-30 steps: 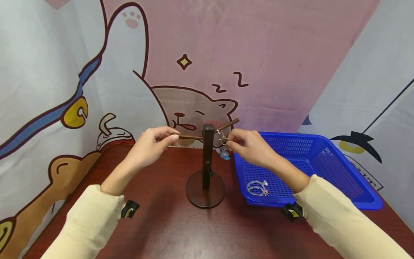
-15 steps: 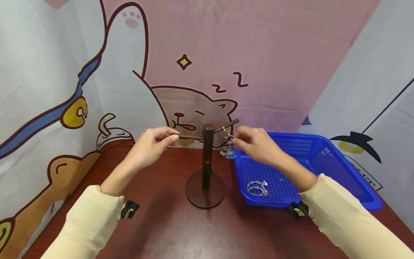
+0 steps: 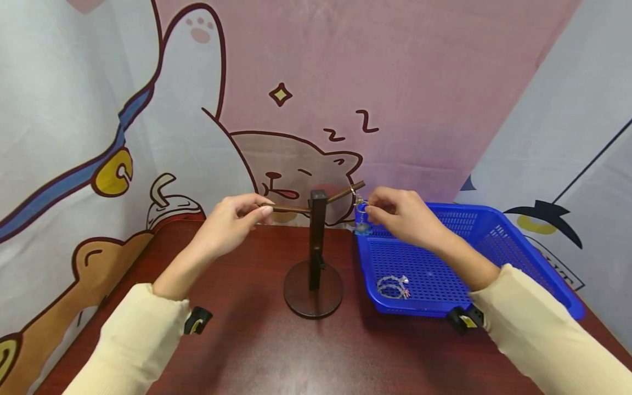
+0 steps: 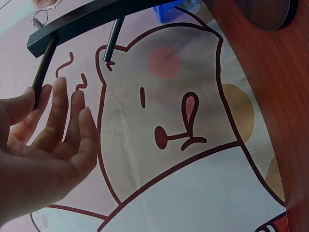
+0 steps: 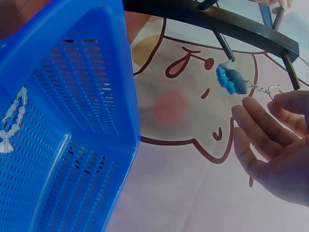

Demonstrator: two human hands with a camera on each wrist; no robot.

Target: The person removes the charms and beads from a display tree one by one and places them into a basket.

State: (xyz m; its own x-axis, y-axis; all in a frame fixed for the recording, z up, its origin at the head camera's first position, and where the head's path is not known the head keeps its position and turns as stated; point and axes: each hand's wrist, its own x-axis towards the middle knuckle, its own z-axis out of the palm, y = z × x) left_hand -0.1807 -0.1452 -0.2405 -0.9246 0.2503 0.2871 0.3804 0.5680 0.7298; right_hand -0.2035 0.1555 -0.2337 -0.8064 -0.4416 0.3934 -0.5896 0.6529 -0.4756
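Note:
A dark wooden stand [image 3: 317,241] rises from a round base, with pegs out to both sides. With thumb and fingertips, my left hand [image 3: 236,219] pinches the left peg [image 3: 291,209] near its end. My right hand [image 3: 407,216] pinches the gold ring of a keychain [image 3: 362,228] that has a blue and grey charm. The keychain's upper loop is at the tip of the right peg [image 3: 340,194]; whether it still encircles the peg is hard to tell. In the right wrist view the charm [image 5: 232,79] dangles on a short chain beside the fingers.
A blue plastic basket [image 3: 370,274] stands on the table [image 3: 237,340] to the right of the stand. Beaded bracelets [image 3: 392,287] with small charms lie in its near left corner. Behind the table hangs a printed cloth [image 3: 419,99].
My right hand has moved right, drawing the keychain along the right peg from near the post out to the tip. The left hand has stayed on the left peg.

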